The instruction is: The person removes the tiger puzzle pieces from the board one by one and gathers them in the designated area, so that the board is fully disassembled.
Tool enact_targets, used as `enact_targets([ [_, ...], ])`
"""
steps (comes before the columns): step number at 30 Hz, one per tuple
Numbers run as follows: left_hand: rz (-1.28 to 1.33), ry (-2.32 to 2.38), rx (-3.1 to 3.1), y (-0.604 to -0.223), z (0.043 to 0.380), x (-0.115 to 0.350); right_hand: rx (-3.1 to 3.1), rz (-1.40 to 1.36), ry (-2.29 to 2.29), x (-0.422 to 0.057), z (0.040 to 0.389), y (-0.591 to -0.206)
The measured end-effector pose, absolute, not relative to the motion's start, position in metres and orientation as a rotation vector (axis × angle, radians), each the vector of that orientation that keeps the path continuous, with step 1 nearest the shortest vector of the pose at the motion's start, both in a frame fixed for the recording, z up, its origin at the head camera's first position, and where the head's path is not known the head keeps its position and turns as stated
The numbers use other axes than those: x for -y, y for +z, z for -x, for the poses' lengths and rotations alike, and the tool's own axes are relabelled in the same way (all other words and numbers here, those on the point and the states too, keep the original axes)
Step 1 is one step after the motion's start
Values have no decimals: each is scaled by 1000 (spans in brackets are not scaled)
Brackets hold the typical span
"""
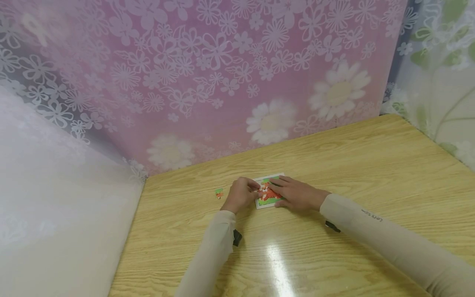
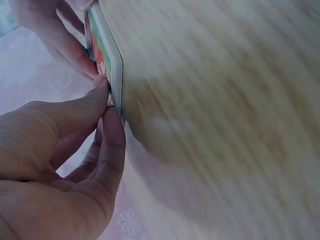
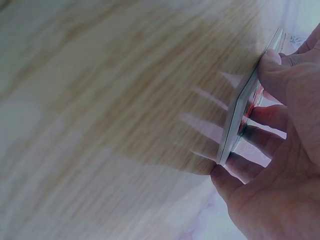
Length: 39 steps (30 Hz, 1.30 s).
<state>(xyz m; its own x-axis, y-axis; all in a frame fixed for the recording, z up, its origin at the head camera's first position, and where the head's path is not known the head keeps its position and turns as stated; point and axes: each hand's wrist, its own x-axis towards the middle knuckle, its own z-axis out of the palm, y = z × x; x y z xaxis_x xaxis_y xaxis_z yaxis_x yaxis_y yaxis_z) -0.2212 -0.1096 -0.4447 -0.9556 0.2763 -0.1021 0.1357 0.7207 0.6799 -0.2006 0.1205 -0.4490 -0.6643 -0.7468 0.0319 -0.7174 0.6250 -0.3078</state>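
Observation:
A small jigsaw puzzle (image 1: 269,201) in a white frame lies flat on the wooden table, showing an orange animal on green. At its left edge, my left hand (image 1: 241,193) pinches a puzzle piece between thumb and fingers; the fingertips mostly cover the piece. My right hand (image 1: 298,194) rests on the puzzle's right side with fingers spread, and the thumb lies by the near edge. From the right wrist view, the puzzle's pale frame (image 3: 234,117) sits under those fingers. One loose puzzle piece (image 1: 219,193), green and orange, lies to the left of my left hand.
The wood-grain table (image 1: 371,173) reaches back to a pink flowered curtain (image 1: 222,82). A whitish curtain (image 1: 55,198) borders the table on the left, and another patterned curtain (image 1: 445,82) hangs on the right.

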Motion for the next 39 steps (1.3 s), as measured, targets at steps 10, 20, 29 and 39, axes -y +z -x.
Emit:
enact_targets([
  [10, -332, 1049, -2724, -445, 227, 110, -2742, 1268, -428, -120, 201, -448],
  [20, -315, 1042, -2748, -443, 224, 108, -2741, 1277, -421, -120, 201, -449],
  [29, -298, 1062, -2775, -446, 221, 107, -2739, 1270, -422, -120, 202, -451],
  [39, -301, 1123, -2777, -449, 220, 108, -2752, 1276, -411, -121, 203, -454],
])
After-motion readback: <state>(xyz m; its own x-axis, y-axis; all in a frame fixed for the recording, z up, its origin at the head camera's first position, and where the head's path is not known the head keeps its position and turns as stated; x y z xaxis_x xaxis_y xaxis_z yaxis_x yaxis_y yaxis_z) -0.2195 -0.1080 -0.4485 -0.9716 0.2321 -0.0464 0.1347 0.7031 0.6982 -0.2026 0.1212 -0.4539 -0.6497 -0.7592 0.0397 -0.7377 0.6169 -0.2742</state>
